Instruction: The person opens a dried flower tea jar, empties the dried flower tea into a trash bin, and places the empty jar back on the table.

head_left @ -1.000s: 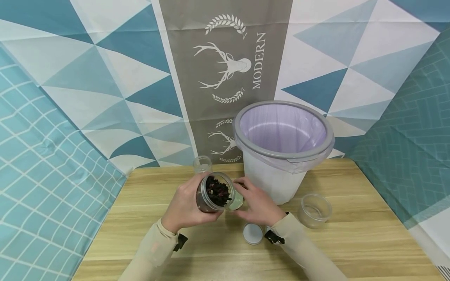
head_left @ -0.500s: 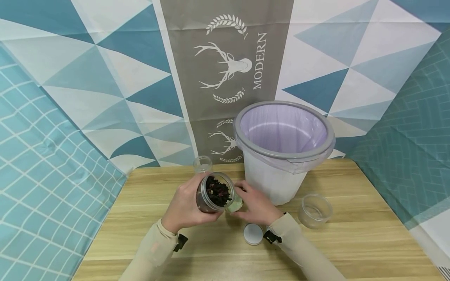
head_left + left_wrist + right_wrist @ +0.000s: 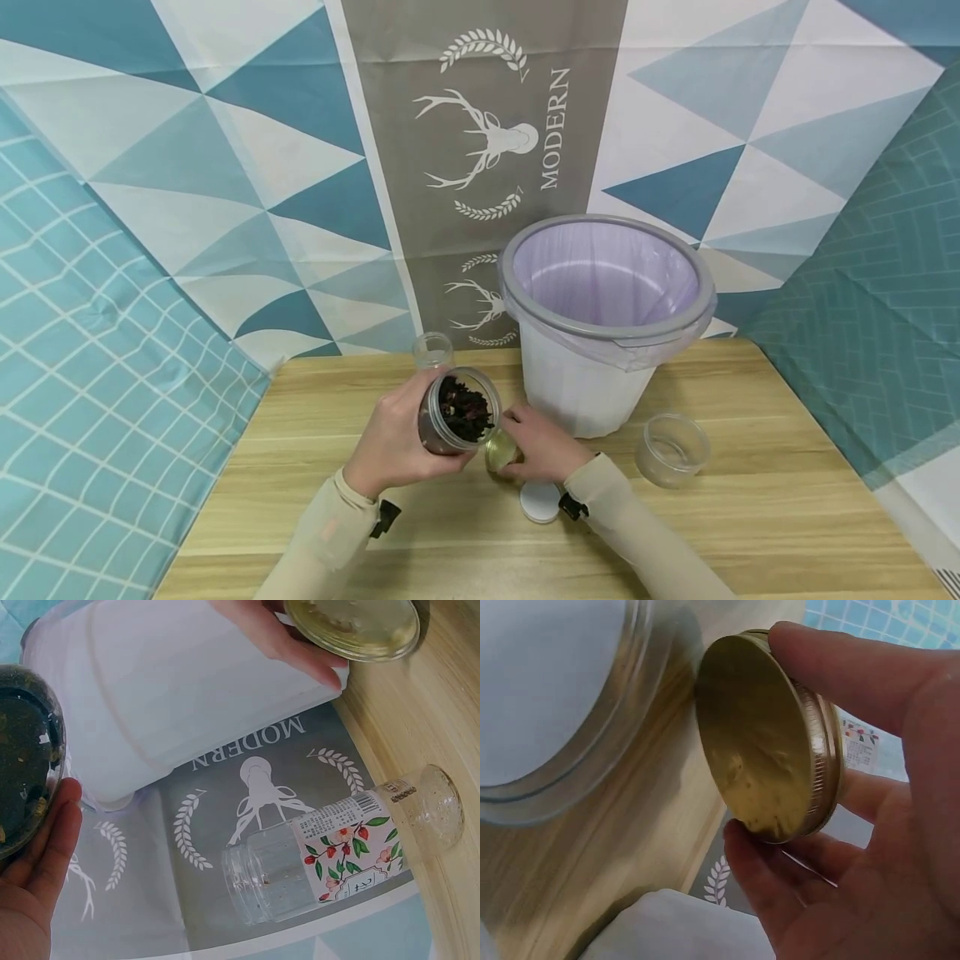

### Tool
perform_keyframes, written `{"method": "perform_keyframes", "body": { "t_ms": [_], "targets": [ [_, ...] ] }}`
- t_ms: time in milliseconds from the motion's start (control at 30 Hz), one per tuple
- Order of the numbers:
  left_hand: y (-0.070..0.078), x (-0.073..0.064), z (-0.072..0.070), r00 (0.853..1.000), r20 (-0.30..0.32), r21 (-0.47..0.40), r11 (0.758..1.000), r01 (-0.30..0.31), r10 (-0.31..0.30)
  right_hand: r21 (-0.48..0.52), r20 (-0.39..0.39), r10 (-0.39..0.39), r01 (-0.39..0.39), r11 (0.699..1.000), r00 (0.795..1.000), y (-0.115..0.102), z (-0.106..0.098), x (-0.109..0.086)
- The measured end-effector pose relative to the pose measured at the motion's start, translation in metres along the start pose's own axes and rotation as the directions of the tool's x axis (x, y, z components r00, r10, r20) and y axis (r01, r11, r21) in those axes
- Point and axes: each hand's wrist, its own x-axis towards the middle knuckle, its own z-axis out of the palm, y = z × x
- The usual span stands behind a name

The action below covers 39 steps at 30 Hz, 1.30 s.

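Note:
My left hand [image 3: 401, 437] grips a clear jar [image 3: 438, 433] of dark, dried, petal-like bits, its open mouth tilted toward the head camera. The left wrist view shows the jar's base at the left edge, with fingers [image 3: 52, 847] against it. Just right of the jar, my right hand [image 3: 546, 446] pinches a gold metal lid [image 3: 501, 452] by its edge. The right wrist view has the lid [image 3: 757, 742] tilted up, thumb on top and fingertips below. Near the right wrist, a round white-topped lid [image 3: 540, 502] lies on the table.
A white bin [image 3: 585, 383] with a purple liner stands behind the right hand. Behind the left hand is an uncovered clear jar [image 3: 432, 350]; its flowered label [image 3: 349, 855] shows in the left wrist view. A clear tub [image 3: 672, 450] sits at the right.
My right hand has moved a little toward me with the gold lid, which has turned and now shows more of its gold face. The left hand and jar have stayed put.

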Motion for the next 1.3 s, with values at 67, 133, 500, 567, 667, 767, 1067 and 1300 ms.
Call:
{"method": "perform_keyframes", "body": {
  "t_ms": [67,133,500,567,667,767,1067,1300],
  "targets": [
    [0.0,0.0,0.0,1.0,-0.001,-0.001,1.0,-0.001,0.001,0.003,0.003,0.001,-0.001,1.0,1.0,0.0,0.002,0.0],
    [0.0,0.0,0.001,1.0,-0.001,0.0,1.0,0.0,0.0,0.001,0.008,0.006,-0.006,1.0,1.0,-0.001,0.003,0.0],
    [0.0,-0.001,0.001,1.0,0.01,-0.014,1.0,0.001,-0.001,-0.03,0.1,0.056,-0.053,0.998,0.993,-0.006,0.001,0.012],
    [0.0,-0.001,0.001,1.0,0.01,-0.019,1.0,0.001,-0.001,-0.033,0.114,0.059,-0.056,0.998,0.992,-0.006,0.001,0.016],
    [0.0,-0.001,0.001,1.0,0.01,-0.025,1.0,0.001,0.0,-0.047,0.123,0.049,-0.043,0.998,0.991,-0.004,0.003,0.021],
    [0.0,-0.001,0.002,1.0,0.009,-0.021,1.0,-0.005,0.006,-0.052,0.121,0.036,-0.03,0.998,0.992,-0.001,0.006,0.023],
    [0.001,-0.002,0.005,1.0,0.009,-0.008,1.0,-0.028,0.028,-0.056,0.122,0.036,-0.029,0.998,0.992,0.002,0.01,0.022],
    [0.002,0.0,0.004,1.0,0.013,-0.026,1.0,-0.014,0.014,-0.021,0.117,0.027,-0.025,0.999,0.993,0.004,0.008,0.021]
  ]
}}
